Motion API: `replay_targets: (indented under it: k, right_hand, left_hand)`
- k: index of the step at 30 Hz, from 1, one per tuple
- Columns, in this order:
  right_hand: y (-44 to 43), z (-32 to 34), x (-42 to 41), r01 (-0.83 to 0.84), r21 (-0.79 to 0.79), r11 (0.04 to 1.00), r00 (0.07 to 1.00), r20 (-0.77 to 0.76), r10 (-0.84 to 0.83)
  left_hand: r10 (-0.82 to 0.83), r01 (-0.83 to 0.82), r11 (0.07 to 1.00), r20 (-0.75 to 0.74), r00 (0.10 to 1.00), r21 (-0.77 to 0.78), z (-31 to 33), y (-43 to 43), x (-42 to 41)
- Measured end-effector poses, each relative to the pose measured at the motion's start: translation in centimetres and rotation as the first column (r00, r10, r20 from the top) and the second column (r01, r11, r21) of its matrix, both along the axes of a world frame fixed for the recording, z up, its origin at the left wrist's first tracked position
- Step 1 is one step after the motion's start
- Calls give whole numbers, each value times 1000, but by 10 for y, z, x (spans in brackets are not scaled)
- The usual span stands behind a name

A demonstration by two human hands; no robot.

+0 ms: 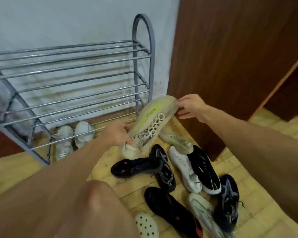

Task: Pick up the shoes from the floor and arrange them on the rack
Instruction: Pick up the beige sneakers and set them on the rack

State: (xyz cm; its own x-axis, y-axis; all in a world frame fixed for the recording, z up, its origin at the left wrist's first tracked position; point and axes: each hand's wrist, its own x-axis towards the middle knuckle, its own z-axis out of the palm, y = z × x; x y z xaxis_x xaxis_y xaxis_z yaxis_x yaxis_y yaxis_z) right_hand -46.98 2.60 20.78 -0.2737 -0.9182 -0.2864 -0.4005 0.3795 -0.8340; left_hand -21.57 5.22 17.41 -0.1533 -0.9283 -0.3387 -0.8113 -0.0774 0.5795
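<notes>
A beige sneaker with a neon yellow stripe (151, 121) is lifted off the floor, tilted, between both hands. My left hand (118, 133) grips its heel end. My right hand (190, 107) pinches its toe end with thumb and fingers. Its beige partner (176, 140) lies on the floor just below. The grey metal shoe rack (79, 66) stands against the wall at left; a white pair (74, 136) rests on its lowest tier. Several black and white shoes (163, 167) lie scattered on the tiled floor in front of me.
A brown wooden cabinet (230, 57) stands right of the rack, close to the lifted shoe. A white perforated clog (147, 225) lies at the bottom edge. My knee (96, 200) fills the lower left. The rack's upper tiers hold nothing.
</notes>
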Motion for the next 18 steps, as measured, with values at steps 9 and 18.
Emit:
replay_targets:
  k: [9, 18]
  right_hand:
    - [4, -130, -79, 154, 343, 927, 981, -161, -104]
    - [-48, -259, -89, 162, 473, 866, 940, -342, 10]
  left_hand:
    - [102, -81, 968, -76, 992, 239, -87, -25, -77]
    - [308, -216, 896, -192, 932, 389, -203, -70, -57]
